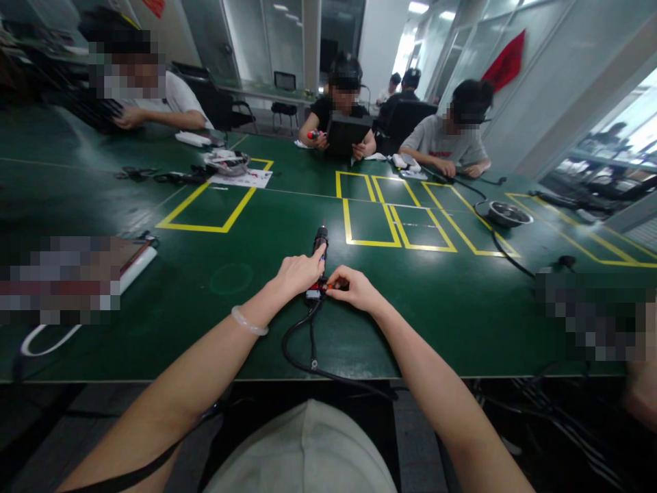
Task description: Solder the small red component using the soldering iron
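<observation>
A black and red handheld power tool (321, 235), which looks like a drill, lies on the green table with its thin tip pointing away from me. My left hand (300, 274) is closed over its left side, the index finger stretched along the body. At the tool's near right side, my right hand (355, 287) is pinched, thumb against fingers, at a small orange part (330, 287). Whether that part belongs to the tool cannot be seen. From the tool's near end a black cable (285, 348) loops toward the table's front edge.
Yellow tape rectangles (370, 243) mark the green table (246, 329). Far left lies a clear bag (226, 161) on paper; a round metal bowl (509, 213) and black cable are right. A blurred-out box (56, 274) sits near left. Several people sit around the table.
</observation>
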The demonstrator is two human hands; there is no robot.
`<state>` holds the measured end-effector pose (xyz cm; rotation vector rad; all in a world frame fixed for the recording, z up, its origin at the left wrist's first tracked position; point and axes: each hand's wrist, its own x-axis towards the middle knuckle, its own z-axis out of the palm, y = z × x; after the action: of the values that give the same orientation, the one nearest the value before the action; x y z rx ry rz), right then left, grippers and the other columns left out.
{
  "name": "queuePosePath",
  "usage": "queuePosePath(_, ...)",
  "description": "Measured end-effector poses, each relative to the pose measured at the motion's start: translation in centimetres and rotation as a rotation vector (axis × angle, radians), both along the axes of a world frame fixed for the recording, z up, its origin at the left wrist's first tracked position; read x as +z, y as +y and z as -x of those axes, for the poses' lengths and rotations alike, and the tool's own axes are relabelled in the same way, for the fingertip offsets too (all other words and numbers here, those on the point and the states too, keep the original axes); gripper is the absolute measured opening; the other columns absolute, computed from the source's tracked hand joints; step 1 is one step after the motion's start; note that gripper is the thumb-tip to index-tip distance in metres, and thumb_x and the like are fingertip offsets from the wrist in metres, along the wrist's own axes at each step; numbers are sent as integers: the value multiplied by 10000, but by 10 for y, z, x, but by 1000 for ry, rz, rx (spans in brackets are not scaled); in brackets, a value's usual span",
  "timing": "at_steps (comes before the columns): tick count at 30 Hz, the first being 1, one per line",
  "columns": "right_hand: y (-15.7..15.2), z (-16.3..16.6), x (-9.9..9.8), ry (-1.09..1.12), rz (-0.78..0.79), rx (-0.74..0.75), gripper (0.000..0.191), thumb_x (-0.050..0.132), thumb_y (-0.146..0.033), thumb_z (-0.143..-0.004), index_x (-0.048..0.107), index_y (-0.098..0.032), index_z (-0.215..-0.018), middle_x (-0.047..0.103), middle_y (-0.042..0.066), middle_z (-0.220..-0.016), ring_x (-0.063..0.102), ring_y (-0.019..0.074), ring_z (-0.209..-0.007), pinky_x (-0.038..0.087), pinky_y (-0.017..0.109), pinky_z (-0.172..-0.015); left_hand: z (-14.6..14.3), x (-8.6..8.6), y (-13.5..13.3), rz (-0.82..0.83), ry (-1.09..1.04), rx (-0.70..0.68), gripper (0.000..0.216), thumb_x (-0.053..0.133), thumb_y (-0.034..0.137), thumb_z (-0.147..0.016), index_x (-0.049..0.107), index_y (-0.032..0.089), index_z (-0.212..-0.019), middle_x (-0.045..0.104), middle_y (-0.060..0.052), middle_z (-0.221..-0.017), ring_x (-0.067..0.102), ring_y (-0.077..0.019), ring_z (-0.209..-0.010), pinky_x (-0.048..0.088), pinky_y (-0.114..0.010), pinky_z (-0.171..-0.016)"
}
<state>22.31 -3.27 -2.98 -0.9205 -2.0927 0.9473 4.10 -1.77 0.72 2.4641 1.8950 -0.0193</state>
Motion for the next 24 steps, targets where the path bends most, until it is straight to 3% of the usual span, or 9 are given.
queuePosePath(5, 0, -1, -2, 34, 41, 36, 189, 682, -256, -787, 601, -180, -939, 617, -4, -795, 558, 128, -686, 441, 266, -680, 2, -2, 0, 3, -9, 0, 595, 230, 416, -987, 228, 198, -1541, 708, -190, -1026, 683, -328, -944, 448, -399, -830)
queuePosePath(10, 1, 0, -1, 26, -20, 50, 142, 677, -282, -802, 622, -189, -896, 614, 18, -874, 564, 140, -742, 453, 282, -720, 3, -3, 0, -3, -17, -3, 599, 214, 426, -986, 226, 203, -1542, 708, -195, -1021, 684, -341, -939, 456, -407, -810)
queuePosePath(24, 0, 3, -3, 92, 98, 42, 191, 694, -307, -793, 601, -167, -882, 606, -7, -755, 536, 112, -649, 443, 253, -641, 5, -7, 2, -2, 3, 11, 597, 200, 446, -991, 167, 251, -1553, 712, -170, -1031, 691, -324, -931, 471, -395, -788)
